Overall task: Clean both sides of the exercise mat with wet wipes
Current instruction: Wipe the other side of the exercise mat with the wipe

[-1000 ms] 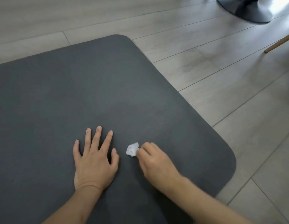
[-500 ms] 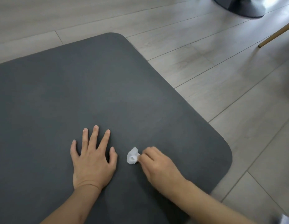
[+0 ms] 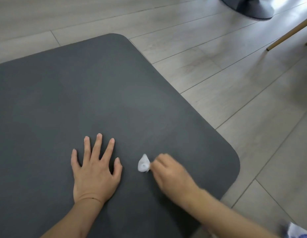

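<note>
Exercise mat [image 3: 66, 93], dark grey with rounded corners, lies flat on the pale wood-plank floor [image 3: 252, 117] and fills the left and centre of the frame; its far corner sits at upper centre and its near right corner at right of centre. The left hand [image 3: 95, 170] rests palm down on the mat at lower centre, fingers straight and spread, thumb out to the right; its forearm runs off the bottom edge. Just to its right, not touching it, a small crumpled white wet wipe [image 3: 143, 163] lies against the mat; the right hand [image 3: 171, 174] pinches the wipe with curled fingertips and is blurred, its forearm running to the lower right corner. At upper right stands a dark round base [image 3: 249, 7] on the floor; below it a slanted wooden leg [image 3: 290, 31] touches the floor; something white and blue [image 3: 297, 231] shows at the lower right corner, too cropped to tell.
</note>
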The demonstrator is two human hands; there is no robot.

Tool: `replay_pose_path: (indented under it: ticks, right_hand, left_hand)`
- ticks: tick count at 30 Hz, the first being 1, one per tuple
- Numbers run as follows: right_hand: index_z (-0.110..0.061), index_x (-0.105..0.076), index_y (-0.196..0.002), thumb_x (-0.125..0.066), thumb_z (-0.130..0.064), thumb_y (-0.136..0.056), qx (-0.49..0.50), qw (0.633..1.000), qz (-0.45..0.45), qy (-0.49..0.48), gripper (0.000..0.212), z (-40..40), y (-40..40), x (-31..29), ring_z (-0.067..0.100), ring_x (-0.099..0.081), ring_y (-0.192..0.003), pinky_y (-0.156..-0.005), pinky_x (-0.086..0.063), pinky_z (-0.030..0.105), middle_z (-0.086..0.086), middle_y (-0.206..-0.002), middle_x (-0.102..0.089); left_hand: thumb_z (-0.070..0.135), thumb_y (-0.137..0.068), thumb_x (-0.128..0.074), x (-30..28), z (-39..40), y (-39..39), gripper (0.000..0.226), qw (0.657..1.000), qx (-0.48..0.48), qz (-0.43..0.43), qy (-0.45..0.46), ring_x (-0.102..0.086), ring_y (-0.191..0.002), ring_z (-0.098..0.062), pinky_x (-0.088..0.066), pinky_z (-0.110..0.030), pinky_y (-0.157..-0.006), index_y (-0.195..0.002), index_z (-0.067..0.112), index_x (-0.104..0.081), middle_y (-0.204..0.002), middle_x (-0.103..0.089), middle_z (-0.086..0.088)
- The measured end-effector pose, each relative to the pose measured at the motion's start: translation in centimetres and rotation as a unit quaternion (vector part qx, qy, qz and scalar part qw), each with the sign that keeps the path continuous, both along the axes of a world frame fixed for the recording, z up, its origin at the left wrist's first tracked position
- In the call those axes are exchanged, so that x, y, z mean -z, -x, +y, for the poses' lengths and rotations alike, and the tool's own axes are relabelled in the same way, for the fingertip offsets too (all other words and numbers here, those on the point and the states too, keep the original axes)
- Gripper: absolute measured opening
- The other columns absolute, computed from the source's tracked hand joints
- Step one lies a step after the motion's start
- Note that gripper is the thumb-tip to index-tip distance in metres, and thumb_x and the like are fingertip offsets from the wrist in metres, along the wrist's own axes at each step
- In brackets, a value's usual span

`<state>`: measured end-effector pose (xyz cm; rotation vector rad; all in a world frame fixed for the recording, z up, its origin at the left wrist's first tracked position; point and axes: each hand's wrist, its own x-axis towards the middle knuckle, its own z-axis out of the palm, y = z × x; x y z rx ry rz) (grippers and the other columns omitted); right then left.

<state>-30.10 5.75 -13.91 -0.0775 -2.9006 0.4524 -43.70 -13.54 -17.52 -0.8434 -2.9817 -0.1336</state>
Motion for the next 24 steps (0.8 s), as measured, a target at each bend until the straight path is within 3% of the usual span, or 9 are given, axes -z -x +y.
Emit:
replay_pose_path:
  ticks: [5,7,9,12,14,16,20,22,24]
  right_hand:
    - [-0.002,-0.052,-0.078,-0.052,-0.008,-0.091,0.299,0.952,-0.010,-0.058,0.014,16.1,4.3,-0.7,0.038,-0.051,-0.070,-0.058,-0.044,0.044,0.016,-0.081,-0.050]
    - [-0.004,-0.058,-0.087,-0.051,-0.012,-0.094,0.357,0.934,0.007,-0.024,0.013,15.9,3.9,-0.8,0.039,-0.055,-0.076,-0.062,-0.042,0.039,0.010,-0.084,-0.052]
    - [-0.010,-0.066,-0.098,-0.058,-0.007,-0.090,0.331,0.943,0.035,0.005,0.012,10.4,2.9,-0.6,0.035,-0.058,-0.082,-0.070,-0.047,0.038,0.008,-0.087,-0.058]
    - [-0.012,-0.060,-0.087,-0.063,0.004,-0.085,0.099,0.993,0.032,0.050,0.016,-1.1,-0.3,-0.2,0.030,-0.052,-0.076,-0.069,-0.048,0.040,0.009,-0.084,-0.055]
    - [-0.014,-0.051,-0.078,-0.059,-0.002,-0.089,-0.006,1.000,-0.001,0.021,0.018,-2.9,-1.2,-0.1,0.028,-0.048,-0.074,-0.064,-0.045,0.040,0.007,-0.082,-0.050]
    - [-0.014,-0.050,-0.075,-0.057,-0.005,-0.087,0.040,0.999,0.013,-0.028,0.016,2.1,0.5,0.2,0.030,-0.048,-0.072,-0.059,-0.046,0.043,0.009,-0.079,-0.049]
    - [-0.003,-0.052,-0.078,-0.055,-0.003,-0.090,0.326,0.943,0.019,-0.062,0.012,15.3,2.9,-0.4,0.041,-0.052,-0.068,-0.056,-0.047,0.050,0.020,-0.081,-0.051]
    - [-0.002,-0.054,-0.081,-0.057,-0.005,-0.091,0.349,0.936,0.033,-0.041,0.011,13.4,2.2,-0.7,0.040,-0.053,-0.070,-0.060,-0.047,0.047,0.018,-0.082,-0.052]
    - [-0.006,-0.056,-0.081,-0.061,0.000,-0.089,0.275,0.960,0.051,-0.003,0.011,6.4,0.7,-0.4,0.034,-0.053,-0.071,-0.063,-0.046,0.042,0.013,-0.080,-0.053]
  left_hand:
    - [0.056,-0.096,-0.032,0.1,0.0,0.2,0.066,0.999,0.039,0.011,-0.001,-0.017,-0.159,-0.022,-0.011,-0.062,-0.125,-0.157,0.033,-0.042,-0.169,-0.028,0.001]
    - [0.058,-0.096,-0.031,0.1,0.1,0.2,0.066,0.999,0.039,0.010,0.002,-0.017,-0.159,-0.022,-0.011,-0.062,-0.125,-0.157,0.034,-0.041,-0.169,-0.027,0.001]
    - [0.058,-0.096,-0.031,0.1,0.0,0.3,0.067,0.999,0.039,0.011,0.002,-0.017,-0.159,-0.022,-0.012,-0.062,-0.125,-0.157,0.035,-0.042,-0.169,-0.028,0.001]
    - [0.058,-0.095,-0.032,0.2,0.0,0.2,0.067,0.999,0.040,0.012,-0.007,-0.019,-0.158,-0.022,-0.013,-0.062,-0.124,-0.156,0.034,-0.044,-0.169,-0.029,0.001]
    - [0.058,-0.095,-0.032,0.2,0.0,0.2,0.066,0.999,0.038,0.010,-0.005,-0.020,-0.158,-0.022,-0.013,-0.062,-0.124,-0.156,0.034,-0.045,-0.168,-0.030,0.001]
    - [0.057,-0.096,-0.033,0.1,0.0,0.2,0.066,0.999,0.039,0.010,-0.006,-0.020,-0.158,-0.022,-0.014,-0.062,-0.124,-0.156,0.034,-0.044,-0.168,-0.030,0.001]
    - [0.058,-0.096,-0.032,0.1,0.1,0.3,0.065,0.999,0.039,0.013,-0.003,-0.019,-0.159,-0.022,-0.013,-0.061,-0.125,-0.156,0.034,-0.044,-0.168,-0.030,0.001]
    - [0.058,-0.096,-0.032,0.2,0.0,0.2,0.066,0.999,0.039,0.011,-0.003,-0.019,-0.159,-0.023,-0.012,-0.062,-0.125,-0.156,0.034,-0.044,-0.168,-0.030,0.000]
    - [0.058,-0.096,-0.032,0.1,0.0,0.2,0.066,0.999,0.040,0.012,-0.002,-0.018,-0.159,-0.023,-0.012,-0.062,-0.124,-0.157,0.033,-0.043,-0.169,-0.029,0.000]
